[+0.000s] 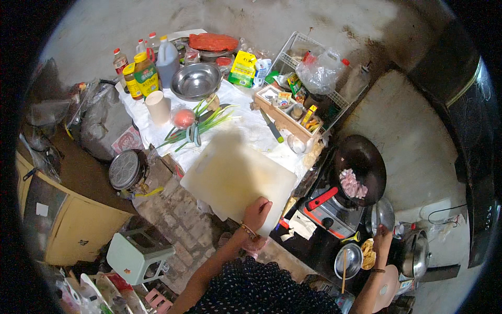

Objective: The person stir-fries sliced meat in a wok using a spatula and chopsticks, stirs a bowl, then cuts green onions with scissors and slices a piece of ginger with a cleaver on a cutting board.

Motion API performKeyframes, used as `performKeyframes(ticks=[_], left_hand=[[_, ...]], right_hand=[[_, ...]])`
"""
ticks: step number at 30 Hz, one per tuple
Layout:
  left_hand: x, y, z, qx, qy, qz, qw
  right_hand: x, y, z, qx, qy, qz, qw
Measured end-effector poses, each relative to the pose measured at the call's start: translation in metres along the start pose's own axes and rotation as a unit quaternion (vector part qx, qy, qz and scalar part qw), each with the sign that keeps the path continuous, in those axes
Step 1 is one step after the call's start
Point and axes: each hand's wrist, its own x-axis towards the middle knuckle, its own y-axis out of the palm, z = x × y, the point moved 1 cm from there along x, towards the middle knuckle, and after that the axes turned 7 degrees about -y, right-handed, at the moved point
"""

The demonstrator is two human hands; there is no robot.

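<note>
My left hand [257,214] is curled into a loose fist over the near right part of a pale plastic cutting board [223,176]; nothing shows in it. To the right, my right hand [382,237] grips the near rim of a steel bowl [382,214] beside the wok. Pieces of raw pinkish meat [353,184] lie in the dark wok [362,157], which sits on a portable gas stove [333,214]. The wok's red handle [321,199] points toward the board.
Beyond the board lie spring onions [208,123], a wrapped tomato-like red item [183,118] and a knife [271,125]. A steel basin [196,81] and sauce bottles [147,74] stand farther back. Near my right arm are a small metal bowl [348,261] with chopsticks and a lidded pot [415,253].
</note>
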Motion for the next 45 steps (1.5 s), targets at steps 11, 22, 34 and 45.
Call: performKeyframes(ticks=[11,22,34,45], left_hand=[[0.005,0.007,-0.001,0.017,0.008,0.014,1.000],[0.003,0.008,-0.011,-0.007,-0.003,-0.003,1.000],[0.001,-0.024,-0.014,-0.083,-0.066,0.003,0.994],[0.114,-0.227,-0.017,0.175,-0.014,-0.246,0.953]], right_hand=[[-0.009,-0.009,0.006,0.016,0.041,-0.054,0.998],[0.017,0.018,0.012,-0.096,-0.060,-0.149,0.982],[-0.005,0.066,-0.038,0.043,-0.062,-0.093,0.993],[-0.043,0.020,0.049,0.056,0.017,-0.261,0.964]])
